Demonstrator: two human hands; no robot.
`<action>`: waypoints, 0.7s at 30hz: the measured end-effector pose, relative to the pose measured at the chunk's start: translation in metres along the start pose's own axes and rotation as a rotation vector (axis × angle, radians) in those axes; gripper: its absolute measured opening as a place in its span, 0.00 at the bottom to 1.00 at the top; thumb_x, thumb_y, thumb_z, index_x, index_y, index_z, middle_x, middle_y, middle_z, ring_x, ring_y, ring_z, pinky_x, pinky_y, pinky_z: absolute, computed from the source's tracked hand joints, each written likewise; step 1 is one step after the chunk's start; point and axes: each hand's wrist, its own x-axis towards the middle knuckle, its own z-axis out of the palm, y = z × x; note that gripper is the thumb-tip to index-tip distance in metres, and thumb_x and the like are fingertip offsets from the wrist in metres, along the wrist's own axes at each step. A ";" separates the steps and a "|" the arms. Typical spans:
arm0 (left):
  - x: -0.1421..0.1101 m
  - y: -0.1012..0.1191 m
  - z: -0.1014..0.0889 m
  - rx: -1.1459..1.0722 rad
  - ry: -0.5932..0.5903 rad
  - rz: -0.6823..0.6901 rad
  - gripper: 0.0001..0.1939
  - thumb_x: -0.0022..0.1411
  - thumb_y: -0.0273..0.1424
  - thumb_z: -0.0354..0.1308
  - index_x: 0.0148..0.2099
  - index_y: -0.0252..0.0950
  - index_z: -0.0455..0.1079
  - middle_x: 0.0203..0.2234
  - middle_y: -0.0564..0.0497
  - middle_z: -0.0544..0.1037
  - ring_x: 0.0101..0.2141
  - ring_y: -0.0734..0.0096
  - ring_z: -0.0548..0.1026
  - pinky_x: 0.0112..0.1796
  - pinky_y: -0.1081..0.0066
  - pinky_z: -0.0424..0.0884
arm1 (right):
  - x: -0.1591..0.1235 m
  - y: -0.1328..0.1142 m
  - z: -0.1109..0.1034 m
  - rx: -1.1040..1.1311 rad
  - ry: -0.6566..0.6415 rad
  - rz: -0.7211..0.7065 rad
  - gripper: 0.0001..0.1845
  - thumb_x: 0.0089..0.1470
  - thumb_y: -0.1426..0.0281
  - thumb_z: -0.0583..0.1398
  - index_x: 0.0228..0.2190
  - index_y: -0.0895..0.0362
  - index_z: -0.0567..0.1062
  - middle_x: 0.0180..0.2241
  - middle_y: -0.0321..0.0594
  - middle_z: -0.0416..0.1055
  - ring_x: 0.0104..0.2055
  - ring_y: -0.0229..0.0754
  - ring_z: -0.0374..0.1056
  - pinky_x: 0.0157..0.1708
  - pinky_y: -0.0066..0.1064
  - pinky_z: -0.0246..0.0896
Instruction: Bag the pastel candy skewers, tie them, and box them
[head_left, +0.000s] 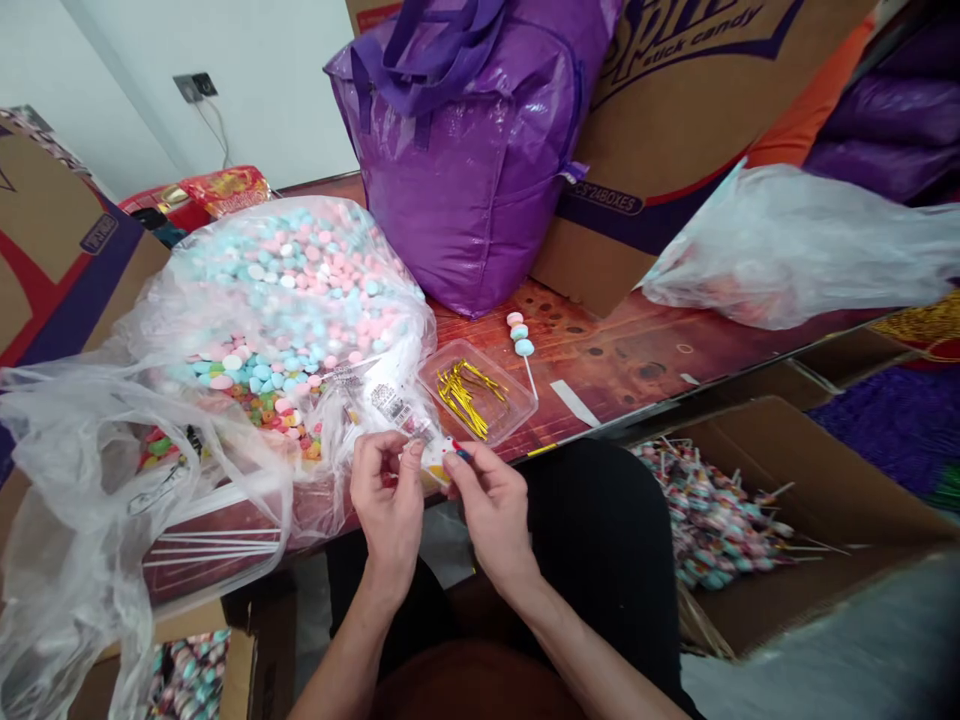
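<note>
Between my two hands, at the table's front edge, is a small printed plastic wrapper [436, 462], white with red, yellow and blue marks. My left hand [390, 505] pinches one side of it with thumb and fingertips. The other side is pinched by my right hand [495, 510]. Just beyond sits a clear plastic tray [517, 410] of gold twist ties [466, 400]. To its right, a stick candy [517, 333] of pink, orange and blue pieces on a white stick lies on the table. What the wrapper contains, if anything, cannot be made out.
Left stands a large clear bag of pastel candies [300, 265], with white sticks [214, 545] in front. A purple bag [472, 180] and cardboard box [697, 130] stand behind. Below right, an open carton [825, 490] holds finished-looking stick candies [712, 510]; another carton [240, 670] is lower left.
</note>
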 end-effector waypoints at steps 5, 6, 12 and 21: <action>-0.010 0.004 0.007 -0.499 -0.188 -0.485 0.17 0.56 0.43 0.67 0.29 0.35 0.71 0.19 0.57 0.65 0.22 0.79 0.63 0.26 0.76 0.62 | 0.011 -0.003 -0.015 0.041 0.035 0.022 0.15 0.54 0.61 0.64 0.24 0.57 0.71 0.19 0.30 0.62 0.22 0.33 0.54 0.22 0.25 0.52; -0.010 0.005 0.009 -0.594 -0.229 -0.574 0.16 0.54 0.42 0.69 0.30 0.35 0.72 0.20 0.57 0.68 0.22 0.79 0.64 0.27 0.76 0.64 | 0.012 -0.003 -0.017 0.035 0.021 0.013 0.15 0.54 0.61 0.64 0.23 0.57 0.71 0.19 0.30 0.61 0.22 0.32 0.54 0.22 0.25 0.51; -0.003 0.010 0.023 -0.751 -0.055 -0.716 0.16 0.41 0.34 0.77 0.32 0.34 0.78 0.27 0.54 0.78 0.25 0.80 0.71 0.28 0.78 0.67 | 0.012 -0.007 -0.018 -0.033 -0.031 -0.047 0.20 0.56 0.59 0.62 0.20 0.56 0.65 0.19 0.29 0.56 0.22 0.32 0.49 0.21 0.25 0.49; -0.005 0.013 0.035 -0.702 -0.001 -0.674 0.19 0.42 0.40 0.76 0.26 0.33 0.72 0.19 0.58 0.71 0.20 0.82 0.65 0.23 0.79 0.63 | 0.014 -0.014 -0.025 -0.139 -0.010 -0.039 0.24 0.60 0.54 0.57 0.19 0.56 0.67 0.17 0.31 0.58 0.21 0.34 0.53 0.20 0.27 0.50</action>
